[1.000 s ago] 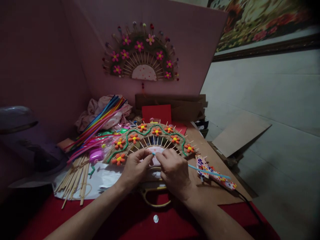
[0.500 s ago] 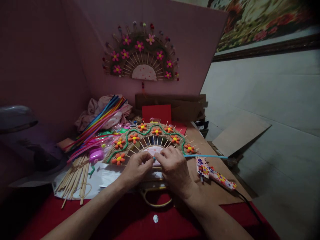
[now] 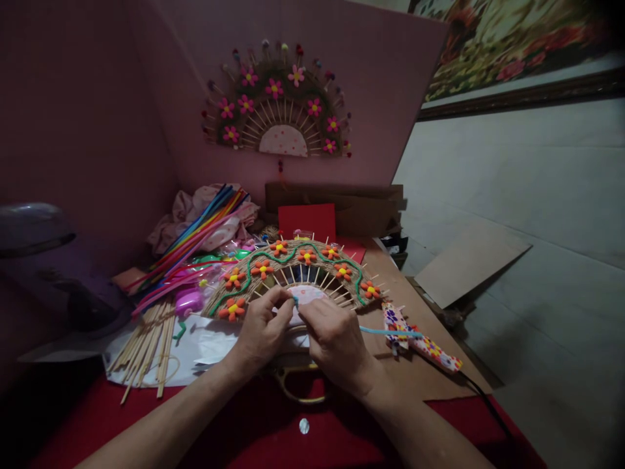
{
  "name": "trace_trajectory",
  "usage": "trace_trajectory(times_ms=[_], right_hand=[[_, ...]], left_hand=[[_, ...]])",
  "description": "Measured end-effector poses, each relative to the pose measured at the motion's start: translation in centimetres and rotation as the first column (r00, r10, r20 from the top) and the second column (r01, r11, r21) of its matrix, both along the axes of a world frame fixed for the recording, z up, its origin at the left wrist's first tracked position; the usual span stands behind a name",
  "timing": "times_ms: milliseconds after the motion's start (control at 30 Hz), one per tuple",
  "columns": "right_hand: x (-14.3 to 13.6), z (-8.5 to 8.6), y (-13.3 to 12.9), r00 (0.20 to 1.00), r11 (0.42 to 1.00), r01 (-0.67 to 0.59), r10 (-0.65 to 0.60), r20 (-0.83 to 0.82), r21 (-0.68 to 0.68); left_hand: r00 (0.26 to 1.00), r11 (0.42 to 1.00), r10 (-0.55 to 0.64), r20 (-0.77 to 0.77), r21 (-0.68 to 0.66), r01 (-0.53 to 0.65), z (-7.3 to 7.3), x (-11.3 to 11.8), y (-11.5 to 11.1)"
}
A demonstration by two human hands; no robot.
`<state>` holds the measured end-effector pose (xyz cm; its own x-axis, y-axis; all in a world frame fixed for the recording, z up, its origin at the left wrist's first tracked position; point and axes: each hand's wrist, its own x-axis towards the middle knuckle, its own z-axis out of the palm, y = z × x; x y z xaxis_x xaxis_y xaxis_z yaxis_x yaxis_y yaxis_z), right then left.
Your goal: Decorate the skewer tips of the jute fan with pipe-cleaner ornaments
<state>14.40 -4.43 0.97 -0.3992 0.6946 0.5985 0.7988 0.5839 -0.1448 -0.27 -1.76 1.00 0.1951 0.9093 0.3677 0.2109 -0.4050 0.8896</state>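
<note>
Between my two hands is a light blue pipe cleaner [image 3: 385, 331], its long end sticking out to the right past my right hand. My left hand [image 3: 266, 326] pinches its short, bent tip with thumb and forefinger. Close beside it, my right hand [image 3: 336, 339] is closed on the same pipe cleaner. Just behind the hands lies a half-round fan [image 3: 288, 258] of twine and sticks, with orange flowers and a wavy green strip. Its pale spotted centre [image 3: 307, 296] is partly hidden by my fingers.
On the right, a flower-patterned glue gun [image 3: 422, 342] lies on brown cardboard [image 3: 390, 381]. Wooden sticks [image 3: 146, 348] and coloured pipe cleaners [image 3: 195, 241] lie to the left. Scissors [image 3: 297, 394] sit below my hands. A finished-looking fan [image 3: 276, 107] hangs on the pink board behind.
Both hands have shifted slightly left and upward at the fingertips. The blue pipe cleaner's free end has drawn in leftward and dropped, now crossing over the glue gun.
</note>
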Motion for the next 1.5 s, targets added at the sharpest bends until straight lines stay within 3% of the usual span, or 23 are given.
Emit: trace_trajectory(times_ms=[133, 233, 333, 433, 500, 567, 633, 700, 800, 867, 967, 1167, 1500], right_hand=[[0.1, 0.3, -0.1, 0.998, 0.999, -0.021, 0.019, 0.058, 0.038], [0.3, 0.7, 0.0, 0.993, 0.996, -0.083, 0.085, -0.076, 0.041], [0.3, 1.0, 0.3, 0.899, 0.992, -0.124, 0.110, -0.424, -0.004], [0.3, 1.1, 0.5, 0.762, 0.981, -0.162, 0.056, -0.645, -0.107], [0.1, 0.9, 0.5, 0.749, 0.965, -0.213, 0.062, -0.659, -0.151], [0.0, 0.7, 0.4, 0.784, 0.955, -0.241, 0.086, -0.615, -0.173], [-0.1, 0.6, 0.1, 0.823, 0.952, -0.237, 0.090, -0.561, -0.193], [-0.2, 0.6, -0.2, 0.840, 0.945, -0.232, 0.076, -0.537, -0.229], [-0.3, 0.7, -0.4, 0.831, 0.927, -0.254, 0.062, -0.553, -0.277], [-0.3, 0.7, -0.3, 0.827, 0.921, -0.263, 0.063, -0.559, -0.286], [-0.1, 0.7, -0.3, 0.843, 0.929, -0.249, 0.069, -0.533, -0.274], [-0.1, 0.8, -0.3, 0.897, 0.972, -0.134, 0.036, -0.440, -0.193], [-0.3, 0.5, -0.3, 0.913, 0.988, -0.098, 0.041, -0.406, -0.119]], left_hand=[[0.966, 0.984, -0.003, -0.258, 0.171, 0.049, 0.3, -0.4, 0.3], [0.931, 0.968, -0.161, -0.327, 0.133, 0.214, 0.8, -0.9, 0.5], [0.905, 0.916, -0.397, -0.151, -0.117, 0.383, 1.2, -1.4, 0.5], [0.881, 0.832, -0.453, 0.134, -0.290, 0.472, 1.4, -1.5, 0.4], [0.883, 0.839, -0.410, 0.230, -0.284, 0.464, 1.3, -1.4, 0.2], [0.909, 0.880, -0.350, 0.226, -0.254, 0.402, 1.2, -1.1, 0.0], [0.952, 0.938, -0.282, 0.123, -0.175, 0.300, 1.1, -0.9, -0.1], [0.981, 0.981, -0.192, -0.036, -0.007, 0.192, 1.0, -0.7, -0.2], [0.971, 0.961, -0.062, -0.229, 0.249, 0.120, 0.9, -0.5, -0.2], [0.960, 0.946, -0.029, -0.280, 0.301, 0.116, 0.9, -0.4, -0.3], [0.964, 0.963, -0.063, -0.258, 0.239, 0.127, 1.1, -0.5, -0.3], [0.955, 0.961, -0.275, -0.107, 0.002, 0.277, 1.3, -1.1, 0.1], [0.976, 0.975, -0.220, 0.003, -0.045, 0.220, 0.9, -1.1, 0.5]])
